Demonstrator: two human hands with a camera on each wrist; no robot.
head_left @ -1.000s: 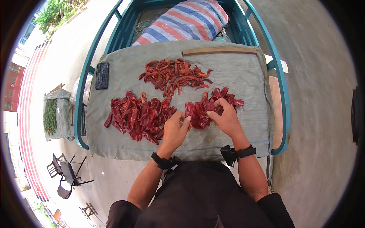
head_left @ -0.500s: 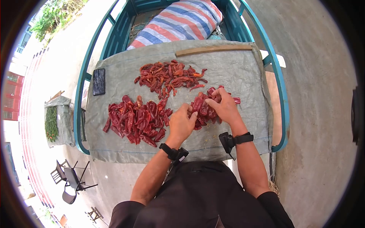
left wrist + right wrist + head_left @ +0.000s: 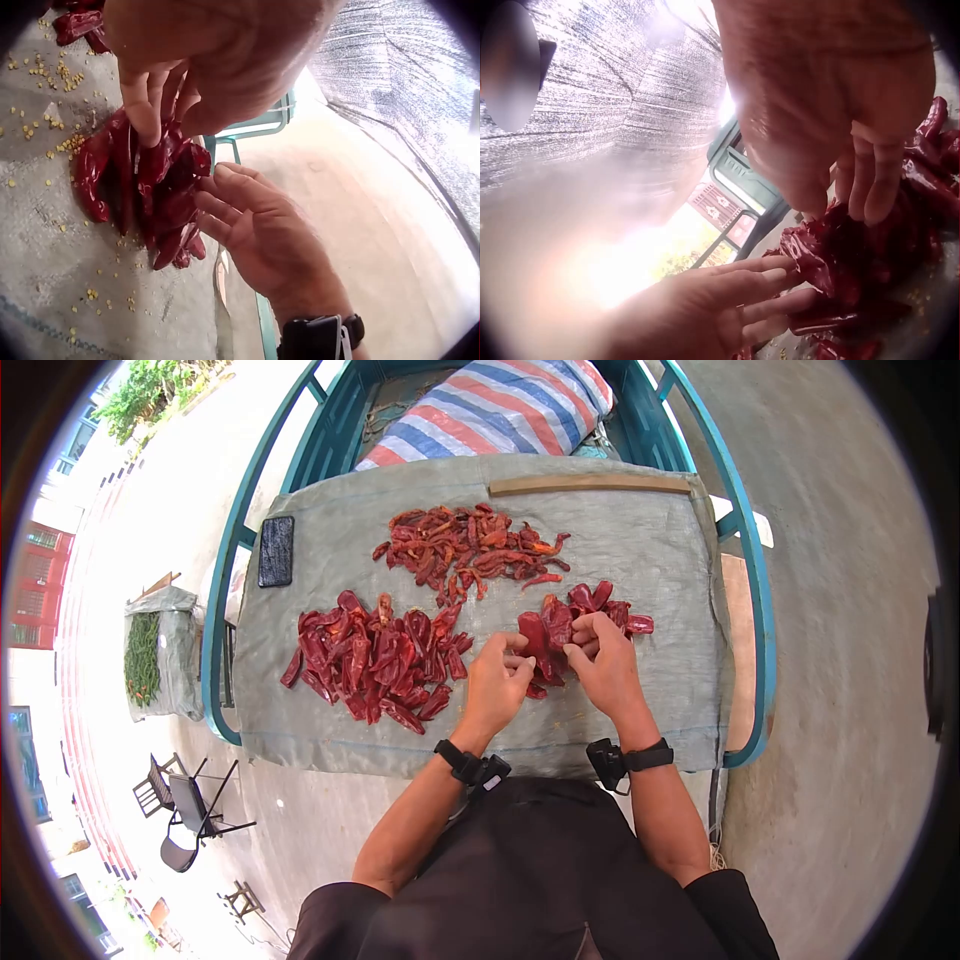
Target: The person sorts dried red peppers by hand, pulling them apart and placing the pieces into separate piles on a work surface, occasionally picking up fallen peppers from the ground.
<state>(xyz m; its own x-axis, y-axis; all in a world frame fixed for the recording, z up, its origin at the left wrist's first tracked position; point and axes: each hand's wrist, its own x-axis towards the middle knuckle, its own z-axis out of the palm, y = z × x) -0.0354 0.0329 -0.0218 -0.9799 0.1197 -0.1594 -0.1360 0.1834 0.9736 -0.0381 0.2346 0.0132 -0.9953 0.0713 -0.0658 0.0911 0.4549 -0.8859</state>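
Observation:
A small pile of dark red dried chili peppers [image 3: 558,622] lies on the right side of the grey sheet. My left hand [image 3: 495,685] is at its left side, fingers extended and their tips right at a glossy pepper [image 3: 95,176]. From the right, my right hand [image 3: 607,672] reaches over the same pile, thumb apart from the loosely bent fingers, tips among the peppers. In the right wrist view, a crumpled pepper [image 3: 810,259] lies between the two hands' fingertips. The hands partly cover the pile.
A larger pile of glossy red peppers [image 3: 375,660] lies left, with thinner, shrivelled ones [image 3: 470,545] behind. A dark phone [image 3: 276,552] and wooden strip [image 3: 590,485] rest on the grey sheet [image 3: 330,738]. Teal rails [image 3: 752,610] flank it; pale seeds [image 3: 64,75] are scattered near the peppers.
A second ago my left hand pinched a pepper at the small pile's left edge. That hand has moved right, against the pile. My right hand stays over it, and the view has shifted slightly.

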